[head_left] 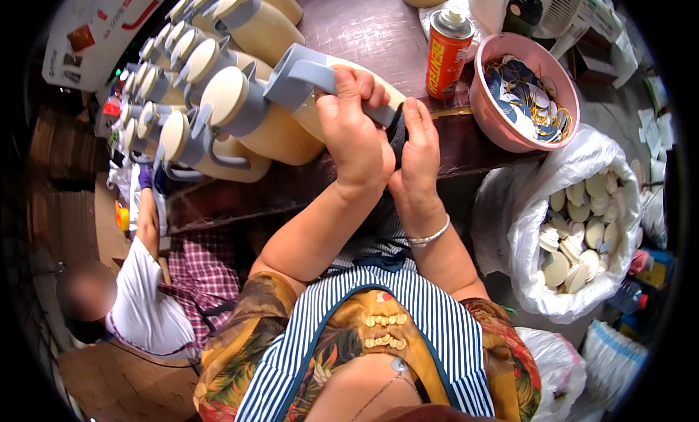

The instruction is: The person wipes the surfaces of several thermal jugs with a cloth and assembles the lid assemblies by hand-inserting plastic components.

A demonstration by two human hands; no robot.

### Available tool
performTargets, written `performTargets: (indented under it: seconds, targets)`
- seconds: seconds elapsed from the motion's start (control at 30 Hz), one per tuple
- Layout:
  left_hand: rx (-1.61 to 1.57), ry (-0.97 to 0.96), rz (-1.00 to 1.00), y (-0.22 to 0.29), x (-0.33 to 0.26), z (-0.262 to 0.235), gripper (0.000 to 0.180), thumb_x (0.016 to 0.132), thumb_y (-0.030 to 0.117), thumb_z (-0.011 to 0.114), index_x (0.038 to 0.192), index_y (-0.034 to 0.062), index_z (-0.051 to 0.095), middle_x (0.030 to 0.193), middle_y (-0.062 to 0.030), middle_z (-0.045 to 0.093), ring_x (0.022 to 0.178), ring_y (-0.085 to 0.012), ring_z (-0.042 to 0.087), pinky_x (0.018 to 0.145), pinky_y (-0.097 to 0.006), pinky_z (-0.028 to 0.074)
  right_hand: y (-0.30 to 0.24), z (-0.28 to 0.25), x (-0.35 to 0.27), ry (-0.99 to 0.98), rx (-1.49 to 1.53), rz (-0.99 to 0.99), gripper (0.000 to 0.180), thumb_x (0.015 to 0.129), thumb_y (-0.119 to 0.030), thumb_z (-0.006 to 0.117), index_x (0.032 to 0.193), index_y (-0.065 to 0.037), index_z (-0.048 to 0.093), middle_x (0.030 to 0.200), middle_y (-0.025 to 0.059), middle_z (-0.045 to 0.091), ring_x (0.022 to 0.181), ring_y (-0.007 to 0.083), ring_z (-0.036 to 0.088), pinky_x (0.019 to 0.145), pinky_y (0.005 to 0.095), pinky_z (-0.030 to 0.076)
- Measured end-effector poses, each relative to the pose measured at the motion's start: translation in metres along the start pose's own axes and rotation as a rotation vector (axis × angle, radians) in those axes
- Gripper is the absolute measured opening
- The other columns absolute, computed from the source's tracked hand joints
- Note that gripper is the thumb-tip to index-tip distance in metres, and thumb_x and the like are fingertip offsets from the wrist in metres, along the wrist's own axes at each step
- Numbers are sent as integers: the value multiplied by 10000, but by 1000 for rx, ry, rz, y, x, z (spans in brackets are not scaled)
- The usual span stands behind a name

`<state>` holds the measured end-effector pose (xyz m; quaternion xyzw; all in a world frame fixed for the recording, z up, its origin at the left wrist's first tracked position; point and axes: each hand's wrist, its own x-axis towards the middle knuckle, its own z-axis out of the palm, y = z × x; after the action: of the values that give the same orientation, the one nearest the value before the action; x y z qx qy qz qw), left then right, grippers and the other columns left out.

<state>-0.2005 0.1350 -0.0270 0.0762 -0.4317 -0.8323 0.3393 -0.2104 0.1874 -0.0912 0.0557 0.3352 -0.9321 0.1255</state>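
A cream jug (306,115) with a grey-blue collar and handle lies tilted over the front edge of the table, its lidless top toward the left. My left hand (357,131) is closed round its handle side. At the jug's base, my right hand (419,142) presses a dark cloth (397,134) against it, fingers held together; the palm is hidden. Just left of my hands stands a similar jug (273,134) with a cream lid. Many more lidded jugs (240,18) crowd the table's left side.
A red-orange spray can (448,54) and a pink basin (502,123) of tags with gold strings stand on the dark table (349,21). At the right, a white sack (520,262) holds cream lids. Another person (149,298) works at the left. A fan (564,7) stands behind.
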Motion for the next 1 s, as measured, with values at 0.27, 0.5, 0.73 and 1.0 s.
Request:
performTargets:
  seconds: [0.27, 0.5, 0.73, 1.0]
  targets:
    - [-159, -64, -293, 19, 58, -9, 155, 1050, 202, 435, 960, 77, 457, 833, -18, 468, 750, -150, 456, 736, -343, 440, -26, -13, -9, -176, -207, -67, 271, 1041, -267, 488, 991, -35, 618, 967, -3, 592, 941, 74, 497, 884, 231, 388]
    - [-98, -33, -315, 13, 63, -9, 125, 1049, 186, 422, 989, 82, 458, 837, -20, 481, 751, -154, 466, 745, -357, 443, -26, -17, -3, -205, -154, -30, 187, 1024, -223, 526, 963, -62, 599, 911, -37, 551, 859, 44, 474, 813, 202, 385]
    - [12, -153, -198, 3, 36, -2, 182, 1052, 232, 436, 964, 76, 470, 805, 4, 422, 730, -135, 421, 744, -343, 443, -25, -10, 13, -245, -145, -7, 144, 994, -149, 578, 909, -33, 583, 858, -35, 545, 830, 43, 459, 772, 203, 395]
    - [239, -499, -279, 35, -10, -85, 512, 993, 526, 458, 808, 49, 461, 589, -2, 383, 483, -101, 339, 492, -270, 322, -64, -51, 47, -576, -1222, -1498, 211, 810, -162, 694, 954, -75, 567, 752, 26, 540, 636, 212, 536, 582, 333, 460]
